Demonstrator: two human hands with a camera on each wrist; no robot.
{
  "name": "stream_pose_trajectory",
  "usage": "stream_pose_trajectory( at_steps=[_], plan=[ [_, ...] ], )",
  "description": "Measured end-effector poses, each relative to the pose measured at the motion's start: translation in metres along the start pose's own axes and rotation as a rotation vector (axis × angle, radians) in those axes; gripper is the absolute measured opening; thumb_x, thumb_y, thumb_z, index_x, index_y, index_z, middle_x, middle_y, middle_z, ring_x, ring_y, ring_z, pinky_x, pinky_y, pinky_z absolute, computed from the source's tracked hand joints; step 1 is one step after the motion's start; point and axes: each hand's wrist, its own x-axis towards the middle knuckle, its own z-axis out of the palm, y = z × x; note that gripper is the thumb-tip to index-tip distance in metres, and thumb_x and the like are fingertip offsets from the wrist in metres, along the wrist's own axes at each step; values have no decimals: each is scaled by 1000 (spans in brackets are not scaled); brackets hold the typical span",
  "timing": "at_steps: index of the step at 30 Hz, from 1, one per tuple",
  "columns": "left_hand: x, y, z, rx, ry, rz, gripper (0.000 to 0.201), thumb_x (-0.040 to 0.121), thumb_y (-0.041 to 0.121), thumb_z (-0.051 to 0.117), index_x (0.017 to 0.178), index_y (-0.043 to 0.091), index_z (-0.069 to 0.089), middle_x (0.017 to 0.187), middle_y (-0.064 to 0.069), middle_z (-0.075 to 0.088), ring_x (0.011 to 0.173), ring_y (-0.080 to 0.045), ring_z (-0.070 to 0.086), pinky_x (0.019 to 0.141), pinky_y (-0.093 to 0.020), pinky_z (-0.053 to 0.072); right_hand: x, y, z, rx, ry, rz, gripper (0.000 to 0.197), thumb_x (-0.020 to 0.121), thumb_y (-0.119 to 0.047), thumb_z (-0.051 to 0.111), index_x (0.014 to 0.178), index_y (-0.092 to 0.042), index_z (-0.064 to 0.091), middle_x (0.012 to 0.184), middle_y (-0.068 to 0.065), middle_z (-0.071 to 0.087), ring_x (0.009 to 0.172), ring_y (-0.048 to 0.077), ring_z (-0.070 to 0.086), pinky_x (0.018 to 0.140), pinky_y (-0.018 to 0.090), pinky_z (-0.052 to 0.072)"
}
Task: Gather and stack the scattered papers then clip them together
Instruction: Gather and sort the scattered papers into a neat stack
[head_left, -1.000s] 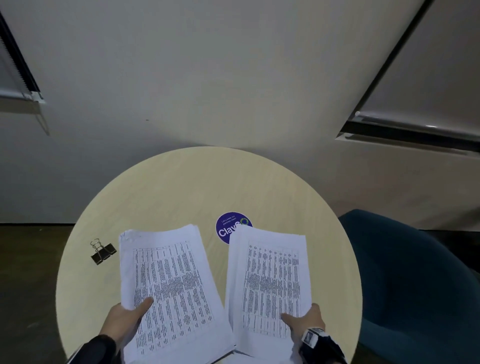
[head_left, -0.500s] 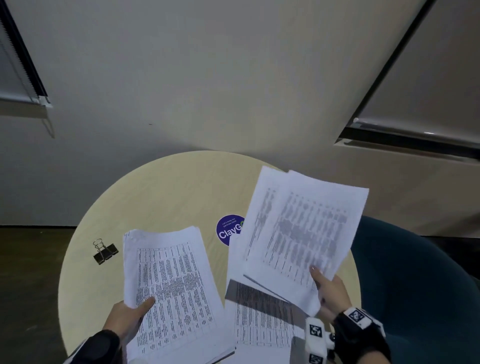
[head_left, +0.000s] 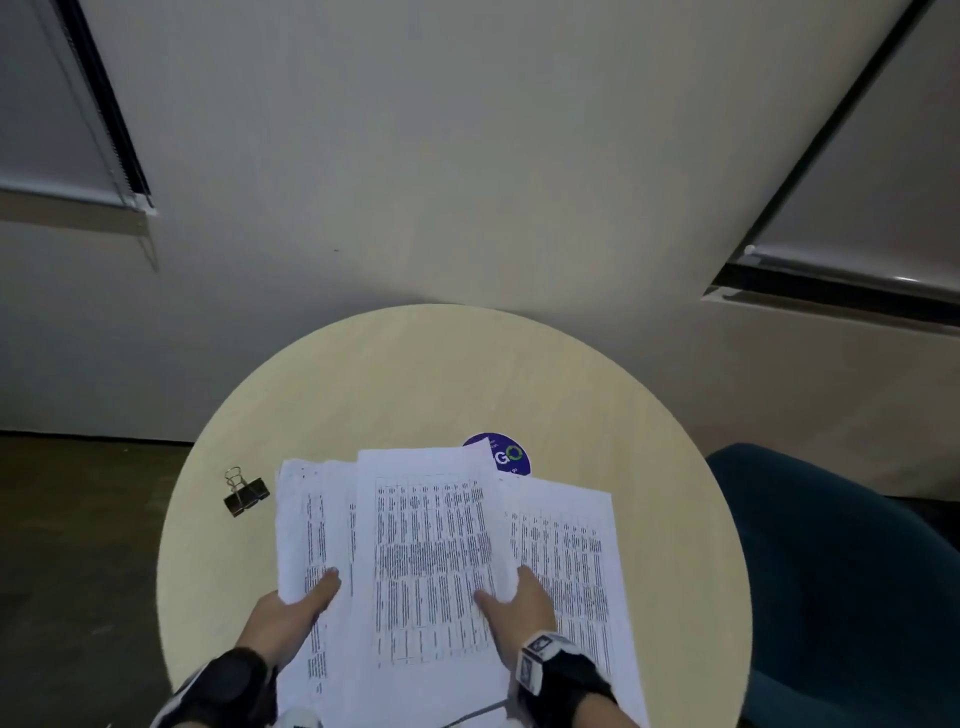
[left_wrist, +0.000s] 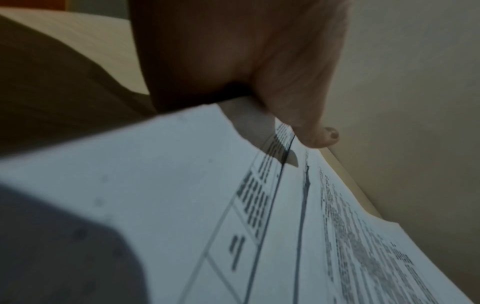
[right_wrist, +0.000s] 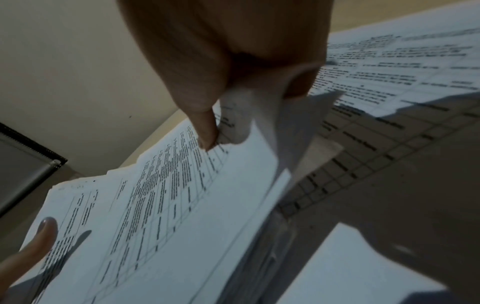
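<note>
Printed papers lie on the round table (head_left: 415, 374) in two piles. My left hand (head_left: 311, 597) grips the left pile (head_left: 311, 525) at its near edge, thumb (left_wrist: 311, 127) on top of the sheets (left_wrist: 182, 205). My right hand (head_left: 501, 584) pinches a bundle of sheets (head_left: 431, 545) by its right edge and holds it over the left pile, overlapping it. In the right wrist view the thumb and fingers crimp that bundle's edge (right_wrist: 241, 107). The right pile (head_left: 571, 561) lies beside it. A black binder clip (head_left: 245, 494) lies left of the papers, untouched.
A round purple sticker (head_left: 511, 457) shows on the table just beyond the papers, partly covered. A dark teal chair (head_left: 841, 582) stands close on the right. Wall and window blinds lie beyond the table; dark floor lies to the left.
My right hand lifted a bundle of sheets off the right pile, swung it up and left, and now has it down over the left pile. The left hand kept its grip.
</note>
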Motion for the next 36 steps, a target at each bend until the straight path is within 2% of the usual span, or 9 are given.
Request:
stream_pose_trajectory(
  at_steps=[9,14,18,21,22,26,28,31,36],
  plan=[
    [-4,2,1,83,7,17,42,74,11,81,106,-2,57,87,-6,60,85,-26,54,81,-30,39,5,1,-28,14,-32,-21,15,79,-22,73,82,-21,59,81,1,67,72,16,65,59,25,51],
    [1,-1,3,41,85,-5,46,68,18,86,92,-9,58,62,-7,58,58,-22,45,57,-29,34,4,2,-28,40,-86,17,45,73,-18,77,48,-27,40,36,-16,43,41,3,39,46,17,33],
    [7,-8,5,-3,93,19,51,66,28,87,97,-5,65,61,-7,62,53,-21,48,58,-28,38,13,9,-22,59,-142,44,47,44,-35,82,70,-20,46,77,2,55,71,25,56,70,34,50],
    [8,-7,5,-40,51,30,45,68,33,85,93,1,65,60,-9,60,56,-24,47,60,-28,38,4,-6,-21,-38,-183,-52,41,58,-35,84,73,-13,53,106,10,61,70,18,55,88,36,48],
    [6,-6,4,-47,26,18,41,70,33,84,90,3,64,59,-14,63,51,-23,42,58,-27,36,3,-9,-19,-65,-186,-81,45,63,-36,83,63,-15,44,78,-9,19,56,14,41,72,30,15],
    [11,-13,0,-44,-4,46,41,69,20,86,98,-2,68,94,-25,73,65,-23,62,66,-29,46,1,-26,-15,-141,-220,-210,47,80,-44,71,56,-22,37,54,-4,35,49,12,32,52,27,26],
    [15,-17,1,-43,8,43,44,67,20,87,101,-1,69,92,-14,74,84,-30,68,82,-36,51,9,-24,-25,-123,-146,-207,17,84,-42,67,83,-24,65,80,-1,66,72,11,58,72,29,49],
    [22,-22,2,-38,8,34,48,60,24,90,97,1,70,88,-10,75,86,-31,70,88,-41,52,28,6,-55,-215,88,49,73,81,-46,68,141,-14,41,141,9,48,127,23,48,106,35,39],
    [29,-29,2,-78,-8,8,45,61,26,90,96,7,69,90,-7,75,88,-30,69,83,-35,48,17,69,-83,-335,213,443,101,59,-67,75,132,-8,37,118,12,44,120,32,47,96,41,41]
  ],
)
